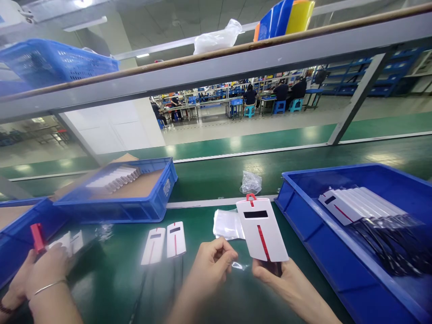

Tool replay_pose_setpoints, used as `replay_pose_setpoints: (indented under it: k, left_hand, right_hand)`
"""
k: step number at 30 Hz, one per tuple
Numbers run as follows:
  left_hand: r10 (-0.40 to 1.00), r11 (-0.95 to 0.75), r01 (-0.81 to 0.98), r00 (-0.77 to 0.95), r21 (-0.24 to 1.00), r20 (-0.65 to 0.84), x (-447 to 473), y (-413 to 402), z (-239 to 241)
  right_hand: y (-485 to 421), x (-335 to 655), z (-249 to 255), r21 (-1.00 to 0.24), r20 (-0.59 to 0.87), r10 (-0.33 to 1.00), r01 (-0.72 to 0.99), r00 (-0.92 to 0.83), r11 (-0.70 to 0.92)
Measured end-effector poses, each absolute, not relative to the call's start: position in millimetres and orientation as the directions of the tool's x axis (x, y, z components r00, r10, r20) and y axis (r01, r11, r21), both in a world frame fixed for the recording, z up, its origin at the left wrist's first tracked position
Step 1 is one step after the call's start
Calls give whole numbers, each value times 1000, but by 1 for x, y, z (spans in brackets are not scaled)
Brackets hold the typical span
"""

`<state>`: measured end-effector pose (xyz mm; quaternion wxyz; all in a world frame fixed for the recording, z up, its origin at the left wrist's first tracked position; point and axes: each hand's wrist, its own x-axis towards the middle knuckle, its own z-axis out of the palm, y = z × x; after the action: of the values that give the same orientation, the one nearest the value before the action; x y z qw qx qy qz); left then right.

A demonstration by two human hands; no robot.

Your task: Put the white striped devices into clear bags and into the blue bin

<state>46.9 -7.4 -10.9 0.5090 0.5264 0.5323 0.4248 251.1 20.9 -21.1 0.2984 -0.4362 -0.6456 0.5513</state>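
My right hand [281, 281] grips a flat white device [248, 247] by its lower end and holds it tilted above the table. The device has a dark window, a red stripe and a red loop on top. To its left, my left hand [214, 261] is closed in a pinch, with a small piece of clear film [239, 266] at its fingertips. Behind both hands lies a stack of clear plastic bags [227, 224], partly covered by the device. Two more white devices [176, 240] with dark cables lie on the green table, left of my left hand.
At right, a blue bin [317, 252] holds a row of bagged devices [367, 204]. A blue tray [111, 209] with white parts stands at back left. A co-worker's hands [50, 270] handle white parts near a red object [38, 237]. Crumpled plastic [251, 182] lies behind.
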Motion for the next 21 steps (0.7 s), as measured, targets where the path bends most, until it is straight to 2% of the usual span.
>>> replay_pose_setpoints:
  k: [4, 7, 11, 16, 21]
  left_hand:
    - [989, 66, 173, 116, 983, -87, 48, -9, -6]
    - [988, 62, 199, 125, 978, -88, 50, -10, -5]
    - [989, 51, 208, 125, 977, -79, 50, -8, -5]
    - [989, 62, 210, 121, 976, -89, 52, -9, -4]
    - [987, 58, 226, 136, 972, -91, 56, -10, -4]
  right_hand:
    - [25, 252, -14, -988, -76, 858, 157, -508, 5]
    - [23, 249, -12, -984, -85, 839, 180, -537, 16]
    - [19, 247, -15, -964, -123, 862, 264, -491, 12]
    - [18, 244, -23, -960, -123, 885, 280, -449, 8]
    - [19, 245, -26, -978, -128, 894, 207, -429, -41]
